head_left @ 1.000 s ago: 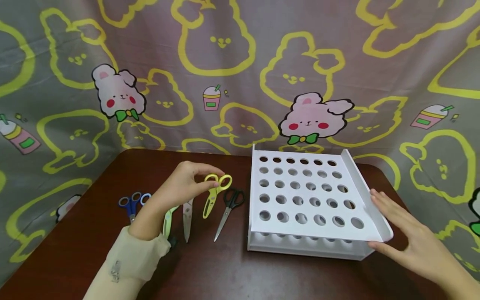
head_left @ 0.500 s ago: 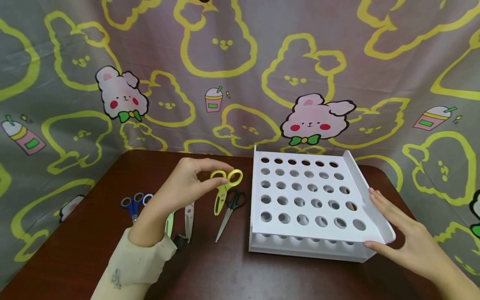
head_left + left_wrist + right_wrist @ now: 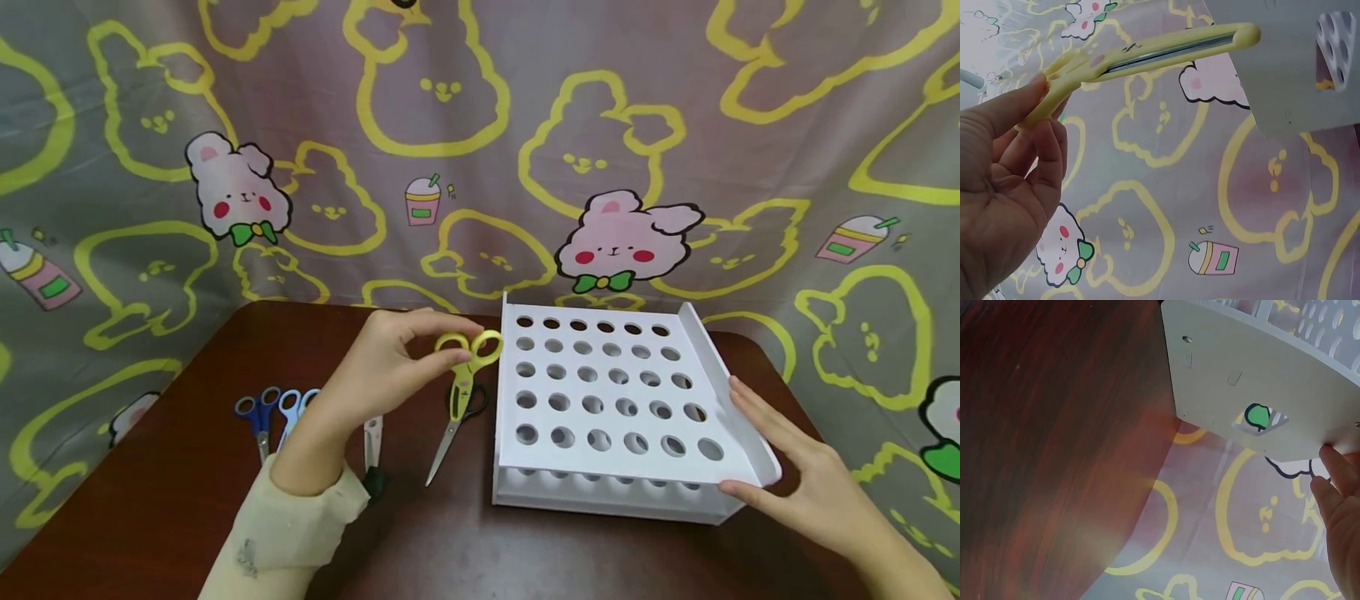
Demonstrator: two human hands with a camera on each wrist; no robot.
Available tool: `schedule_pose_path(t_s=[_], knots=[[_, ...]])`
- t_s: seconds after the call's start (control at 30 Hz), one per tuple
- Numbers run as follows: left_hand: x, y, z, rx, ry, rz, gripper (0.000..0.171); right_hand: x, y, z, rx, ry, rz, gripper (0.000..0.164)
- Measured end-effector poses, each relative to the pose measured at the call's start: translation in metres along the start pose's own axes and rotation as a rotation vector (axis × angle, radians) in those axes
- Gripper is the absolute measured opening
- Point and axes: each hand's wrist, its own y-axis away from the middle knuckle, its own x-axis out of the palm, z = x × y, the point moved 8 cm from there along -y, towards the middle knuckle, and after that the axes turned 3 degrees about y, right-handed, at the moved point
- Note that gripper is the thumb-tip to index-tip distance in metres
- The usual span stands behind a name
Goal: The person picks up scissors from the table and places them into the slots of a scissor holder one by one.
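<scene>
Yellow scissors (image 3: 461, 379) hang point-down from my left hand (image 3: 390, 362), whose thumb and fingers pinch them at the finger loops. In the left wrist view the yellow scissors (image 3: 1166, 55) show a plastic-rimmed blade section with metal inside. They are held just left of a white rack (image 3: 600, 454) with rows of round holes, in front of black-handled scissors (image 3: 442, 450) lying on the table. My right hand (image 3: 806, 475) rests on the rack's right side panel, fingers extended along it. The right wrist view shows fingertips touching that panel (image 3: 1222, 381).
On the dark wood table (image 3: 202, 492), dark blue scissors (image 3: 259, 414) and light blue scissors (image 3: 291, 408) lie left of my left forearm. Another pair of scissors (image 3: 372, 446) is partly hidden behind the left wrist. A patterned curtain (image 3: 480, 167) hangs behind the table.
My left hand has carried the yellow scissors to the right and slightly up, from beside the black-handled scissors to the rack's left edge. The right hand stays on the panel.
</scene>
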Motion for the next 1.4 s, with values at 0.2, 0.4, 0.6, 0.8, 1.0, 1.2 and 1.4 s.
schedule_pose_path(t_s=[0.2,0.4,0.6,0.8,1.0,1.2,1.4], knots=[[0.005,-0.004,-0.006,0.046,0.052,-0.041,0.024,0.003,-0.001,-0.001,0.002,0.008,0.016,0.109],[0.019,-0.013,-0.012,0.07,0.154,-0.043,0.025,0.0,0.0,-0.002,0.028,0.026,0.022,0.11],[0.025,-0.019,-0.02,0.128,0.165,-0.045,0.022,0.0,0.0,0.0,0.015,0.039,0.013,0.111],[0.023,-0.023,-0.028,0.155,0.177,-0.055,0.021,-0.001,0.0,0.003,-0.043,0.015,-0.026,0.11],[0.032,-0.026,-0.031,0.148,0.242,-0.048,0.021,0.0,0.0,-0.002,0.014,0.018,0.004,0.111],[0.046,-0.03,-0.036,0.172,0.274,-0.031,0.021,0.001,0.0,-0.001,0.027,0.024,0.004,0.111],[0.061,-0.035,-0.042,0.214,0.285,-0.016,0.021,0.0,0.0,-0.001,0.028,0.031,0.001,0.11]])
